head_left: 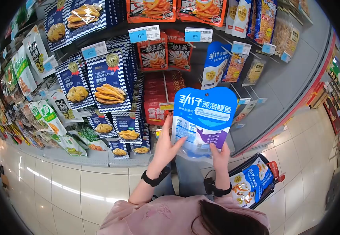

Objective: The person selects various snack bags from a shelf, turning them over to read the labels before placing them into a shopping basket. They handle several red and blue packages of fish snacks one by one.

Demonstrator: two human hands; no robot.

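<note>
A blue and white snack pouch (pixel 205 105) with a purple fish shape is held up in front of me, its printed side towards the camera. My left hand (pixel 166 141) grips its left edge, thumb across the front and the other fingers behind. At the lower right corner, my right hand (pixel 220 153) pinches the pouch with the thumb on the front. Just beyond it, a similar blue and white packet (pixel 214 68) hangs on the rack. Red snack bags (pixel 155 94) hang behind the pouch's left side.
Navy striped fish crisp bags (pixel 109 80) hang at left, with price tags (pixel 144 34) above. The curved grey shelf (pixel 272 94) has a red edge. A basket (pixel 270 192) holding a blue food bag (pixel 252 182) stands on the tiled floor at lower right.
</note>
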